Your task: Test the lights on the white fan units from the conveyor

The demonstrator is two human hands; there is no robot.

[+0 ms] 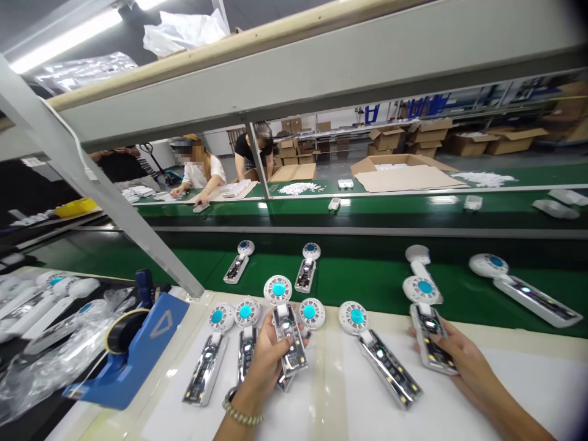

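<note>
My left hand [271, 352], with a beaded bracelet at the wrist, is closed around a light unit [291, 356] with a round white head, a teal centre and a long body showing a circuit board and LEDs. Its thumb lies on the board. Toward the right, my right hand [459, 352] grips a similar light unit [429, 337] by its body, head pointing away from me. Between my hands lies another light unit [388, 367] on the white-covered bench. More units, such as a light unit [206, 367], rest beside and partly behind my left hand.
A blue tape dispenser [144, 352] stands at left, near plastic-wrapped units [41, 361]. Beyond the bench runs a green conveyor belt [358, 269] carrying several units. A slanted metal post [133, 208] and an overhead shelf [294, 73] frame the view. Two people work across the line.
</note>
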